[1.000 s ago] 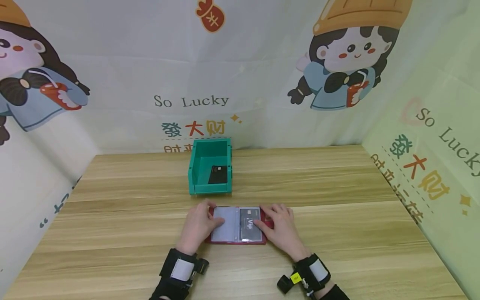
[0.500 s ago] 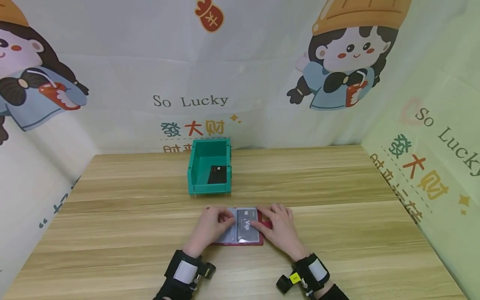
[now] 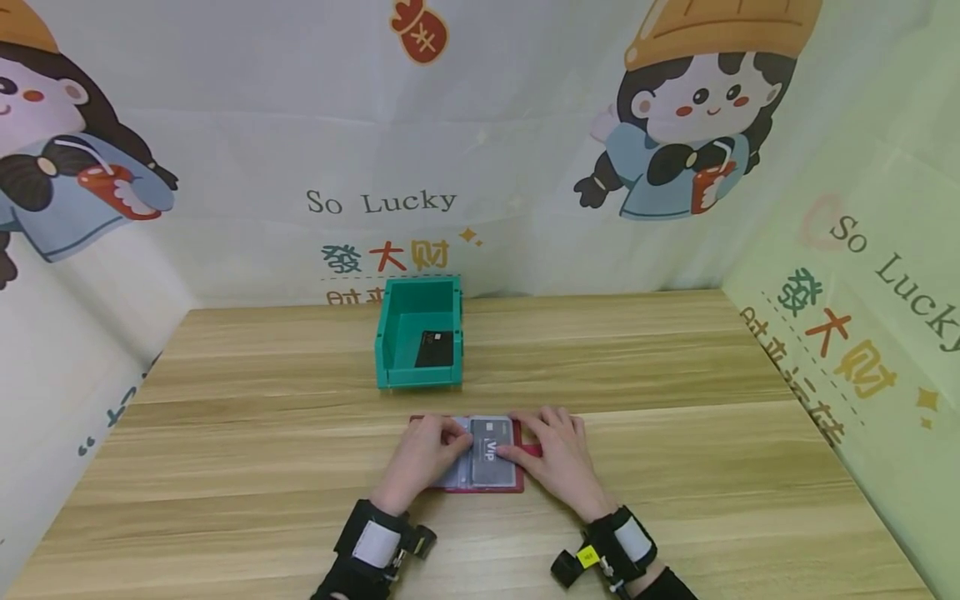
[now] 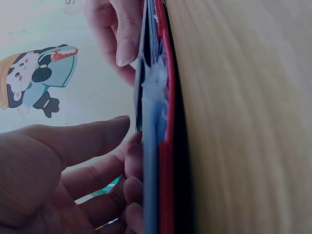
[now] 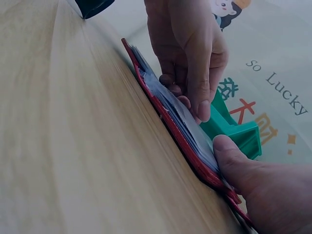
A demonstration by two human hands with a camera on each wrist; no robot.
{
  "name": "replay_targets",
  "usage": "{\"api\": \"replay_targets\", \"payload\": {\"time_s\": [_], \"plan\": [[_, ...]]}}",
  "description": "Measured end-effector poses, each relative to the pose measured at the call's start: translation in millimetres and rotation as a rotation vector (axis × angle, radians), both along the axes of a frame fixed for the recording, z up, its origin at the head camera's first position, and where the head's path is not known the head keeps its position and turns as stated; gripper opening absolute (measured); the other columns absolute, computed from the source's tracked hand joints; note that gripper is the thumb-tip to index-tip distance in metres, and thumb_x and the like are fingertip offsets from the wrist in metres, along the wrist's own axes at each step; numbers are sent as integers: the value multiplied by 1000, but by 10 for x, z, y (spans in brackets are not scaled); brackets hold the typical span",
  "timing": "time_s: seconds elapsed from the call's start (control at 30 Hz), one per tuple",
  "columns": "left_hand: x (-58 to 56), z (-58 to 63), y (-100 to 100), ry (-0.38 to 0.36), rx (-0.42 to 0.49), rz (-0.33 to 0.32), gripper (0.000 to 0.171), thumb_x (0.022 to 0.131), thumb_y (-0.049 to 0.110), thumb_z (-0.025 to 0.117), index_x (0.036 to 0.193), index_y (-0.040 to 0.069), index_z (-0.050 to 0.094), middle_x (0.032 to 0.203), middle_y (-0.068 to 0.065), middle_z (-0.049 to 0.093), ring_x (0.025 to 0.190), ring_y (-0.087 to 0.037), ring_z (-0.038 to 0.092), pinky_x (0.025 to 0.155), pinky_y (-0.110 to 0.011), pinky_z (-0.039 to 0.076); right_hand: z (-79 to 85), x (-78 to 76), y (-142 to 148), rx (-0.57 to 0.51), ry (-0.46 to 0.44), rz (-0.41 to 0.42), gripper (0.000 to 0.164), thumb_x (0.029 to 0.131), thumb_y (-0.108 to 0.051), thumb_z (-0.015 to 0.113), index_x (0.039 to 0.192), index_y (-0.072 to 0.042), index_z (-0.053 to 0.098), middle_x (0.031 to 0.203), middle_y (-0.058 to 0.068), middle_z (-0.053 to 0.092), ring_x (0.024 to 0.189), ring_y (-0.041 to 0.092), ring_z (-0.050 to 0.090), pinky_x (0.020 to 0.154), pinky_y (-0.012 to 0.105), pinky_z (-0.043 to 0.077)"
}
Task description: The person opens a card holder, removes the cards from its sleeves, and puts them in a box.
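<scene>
A red card holder lies spread on the table, its clear sleeves stacked inside. In the head view a grey card marked "Vip" shows in the right-hand page. My left hand is over the left page, fingertips at the card's left edge. The left wrist view has its curled fingers resting against the sleeve, with the thumb apart from them. My right hand grips the holder's right side, thumb pressed on the page edge. My left palm hides much of the left page.
Beyond the holder a green bin stands on the wooden table, with a black card lying inside. Printed cloth walls close off the back and both sides. Each wrist wears a black camera strap.
My left hand has left the holder's left edge and moved right, to the middle fold beside the card. The holder has slid slightly left along with my right hand, which keeps its grip.
</scene>
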State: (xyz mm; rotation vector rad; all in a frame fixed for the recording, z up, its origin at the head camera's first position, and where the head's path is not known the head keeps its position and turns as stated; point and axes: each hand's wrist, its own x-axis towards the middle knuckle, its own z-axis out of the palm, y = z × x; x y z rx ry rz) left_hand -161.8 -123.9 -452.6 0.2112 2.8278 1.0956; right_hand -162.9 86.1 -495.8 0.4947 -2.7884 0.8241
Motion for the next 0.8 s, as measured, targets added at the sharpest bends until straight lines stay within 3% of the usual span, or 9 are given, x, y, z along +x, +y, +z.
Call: {"api": "replay_targets", "payload": {"time_s": [0.3, 0.5, 0.8], "plan": [[-19, -31, -18, -13, 42, 9, 19, 95, 21, 69, 95, 4, 78, 84, -3, 70, 75, -13, 52, 64, -24, 40, -12, -1, -17, 3, 2, -12, 53, 83, -48, 78, 127, -18, 69, 95, 1, 58, 90, 19, 43, 81, 35, 27], [-12, -24, -17, -15, 50, 12, 19, 95, 22, 69, 92, 5, 78, 81, -1, 69, 72, -11, 51, 61, -22, 37, 0, 0, -16, 10, -1, 8, 54, 84, -46, 77, 130, -18, 69, 87, -2, 49, 84, 17, 35, 79, 33, 22], [12, -23, 9, -23, 38, 8, 21, 93, 23, 72, 82, 6, 78, 70, 2, 63, 66, -10, 46, 56, -22, 32, 3, -2, -1, 34, -18, 29, 51, 87, -45, 74, 132, -21, 68, 88, -3, 47, 84, 17, 34, 79, 34, 22]]}}
